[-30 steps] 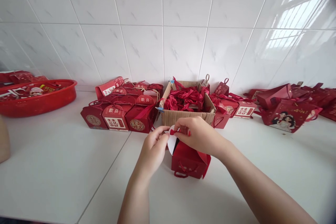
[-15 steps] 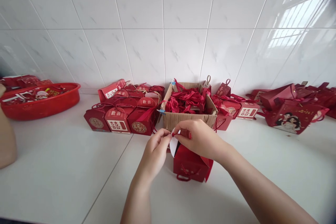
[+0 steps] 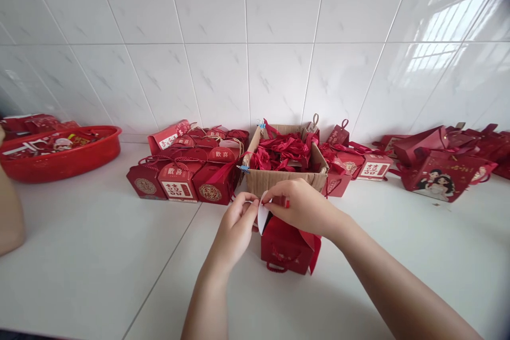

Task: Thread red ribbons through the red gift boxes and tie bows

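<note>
A red paper gift box (image 3: 287, 247) stands on the counter before me, its top partly open. One rounded flap (image 3: 262, 219) shows its white inner side. My left hand (image 3: 240, 218) pinches this flap near its upper edge between thumb and fingers. At the same edge, my right hand (image 3: 297, 206) is closed in a pinch, with a bit of red cord showing at its fingertips and between its fingers. A twisted red cord handle (image 3: 276, 268) hangs on the near side of the box. My right hand covers part of the box top.
Behind my hands stands a cardboard box (image 3: 285, 183) of red ribbons. Finished-looking red gift boxes (image 3: 179, 180) sit in rows to its left. More boxes (image 3: 434, 175) lie at the right. A red basin (image 3: 79, 162) holds packets, beside another person's arm (image 3: 10, 207).
Both hands stay at the flap, with only slight finger movement. The right fingertips have shifted a little against the flap edge. The whole view has moved slightly.
</note>
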`<state>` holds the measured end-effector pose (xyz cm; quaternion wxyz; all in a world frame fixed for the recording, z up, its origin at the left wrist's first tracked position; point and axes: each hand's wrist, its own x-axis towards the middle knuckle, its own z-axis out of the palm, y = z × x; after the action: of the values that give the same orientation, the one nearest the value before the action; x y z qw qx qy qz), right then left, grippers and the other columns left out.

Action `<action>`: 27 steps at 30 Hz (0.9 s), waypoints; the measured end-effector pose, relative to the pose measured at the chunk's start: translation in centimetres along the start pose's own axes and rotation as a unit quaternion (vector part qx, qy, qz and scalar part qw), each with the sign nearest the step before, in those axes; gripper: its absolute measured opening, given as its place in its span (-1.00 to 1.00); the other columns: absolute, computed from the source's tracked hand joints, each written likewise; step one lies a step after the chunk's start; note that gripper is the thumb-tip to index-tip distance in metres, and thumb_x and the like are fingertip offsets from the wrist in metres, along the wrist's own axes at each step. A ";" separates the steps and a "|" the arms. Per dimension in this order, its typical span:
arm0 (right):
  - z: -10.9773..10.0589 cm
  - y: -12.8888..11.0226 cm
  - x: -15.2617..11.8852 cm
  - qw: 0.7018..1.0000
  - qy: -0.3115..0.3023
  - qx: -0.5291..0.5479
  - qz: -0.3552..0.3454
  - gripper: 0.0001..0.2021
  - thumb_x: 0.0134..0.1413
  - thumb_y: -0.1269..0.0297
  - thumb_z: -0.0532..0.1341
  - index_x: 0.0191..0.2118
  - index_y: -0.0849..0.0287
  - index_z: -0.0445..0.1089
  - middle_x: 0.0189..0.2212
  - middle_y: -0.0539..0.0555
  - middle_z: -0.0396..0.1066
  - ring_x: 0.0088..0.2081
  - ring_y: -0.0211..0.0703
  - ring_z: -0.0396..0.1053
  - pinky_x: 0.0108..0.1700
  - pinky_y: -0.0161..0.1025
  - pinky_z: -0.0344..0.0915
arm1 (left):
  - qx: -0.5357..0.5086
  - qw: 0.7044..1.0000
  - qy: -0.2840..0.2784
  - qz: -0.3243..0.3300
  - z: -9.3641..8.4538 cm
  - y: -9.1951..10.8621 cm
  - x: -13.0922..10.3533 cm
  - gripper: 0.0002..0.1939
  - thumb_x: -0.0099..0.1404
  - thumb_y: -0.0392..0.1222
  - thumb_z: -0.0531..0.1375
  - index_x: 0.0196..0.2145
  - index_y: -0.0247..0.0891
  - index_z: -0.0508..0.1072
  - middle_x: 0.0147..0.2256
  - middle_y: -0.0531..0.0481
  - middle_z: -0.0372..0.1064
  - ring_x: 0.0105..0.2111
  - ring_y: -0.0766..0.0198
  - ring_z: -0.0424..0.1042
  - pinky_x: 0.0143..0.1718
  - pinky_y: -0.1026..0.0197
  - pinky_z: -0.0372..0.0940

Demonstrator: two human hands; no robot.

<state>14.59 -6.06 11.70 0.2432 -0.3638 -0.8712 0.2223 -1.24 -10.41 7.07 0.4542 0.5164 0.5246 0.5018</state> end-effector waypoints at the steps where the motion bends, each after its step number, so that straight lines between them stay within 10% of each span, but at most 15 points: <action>1: -0.1 0.0 0.0 1.000 -0.005 0.001 0.001 -0.77 0.05 0.41 0.13 -0.27 0.10 0.53 -0.33 0.00 0.51 -0.33 -0.18 0.41 -0.29 -0.26 0.30 | 0.002 1.000 -0.003 0.004 0.0 0.0 0.0 -0.79 0.30 0.00 0.08 -0.30 -0.18 0.32 -0.49 0.11 0.25 -0.41 0.26 0.31 -0.36 0.28 0.24; 11: 0.0 0.1 -0.1 0.999 -0.017 0.028 -0.002 -0.82 0.05 0.41 0.13 -0.32 0.12 0.49 -0.39 -0.03 0.49 -0.35 -0.23 0.39 -0.30 -0.29 0.30 | -0.024 0.999 -0.035 0.005 0.1 0.4 -0.5 -0.82 0.29 -0.08 0.11 -0.40 -0.23 0.32 -0.47 0.10 0.29 -0.46 0.33 0.29 -0.43 0.34 0.22; 17: -1.3 0.3 -0.2 1.000 -0.004 0.029 0.008 -0.92 0.07 0.36 0.15 -0.35 0.13 0.39 -0.39 -0.04 0.46 -0.33 -0.23 0.39 -0.31 -0.31 0.30 | -0.082 0.987 0.115 0.082 -0.5 0.7 -0.3 -0.84 0.23 -0.10 0.18 -0.43 -0.23 0.36 -0.50 0.09 0.31 -0.38 0.28 0.34 -0.34 0.28 0.31; 20: -3.1 0.2 -1.1 0.999 -0.004 -0.004 0.036 -0.90 0.09 0.39 0.11 -0.34 0.10 0.37 -0.36 -0.05 0.46 -0.31 -0.22 0.40 -0.33 -0.32 0.30 | -0.207 0.956 0.176 0.108 -1.2 2.5 0.0 -0.87 0.15 -0.16 0.25 -0.43 -0.25 0.39 -0.38 0.02 0.40 -0.25 0.20 0.40 -0.24 0.19 0.37; 27: -6.1 1.5 -3.4 0.950 -0.170 -0.182 0.187 -0.69 -0.17 0.55 0.17 -0.26 0.08 0.40 -0.31 -0.01 0.45 -0.34 -0.14 0.40 -0.44 -0.31 0.23 | -0.376 0.908 0.117 0.142 -1.8 8.2 -0.9 -0.87 0.24 -0.29 0.11 -0.47 -0.28 0.36 -0.40 -0.02 0.35 -0.39 0.26 0.39 -0.34 0.17 0.38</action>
<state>21.05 -6.35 14.71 -0.0251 -0.5148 -0.8419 0.1601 -2.30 -11.66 15.33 0.4735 0.3141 0.2679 0.7781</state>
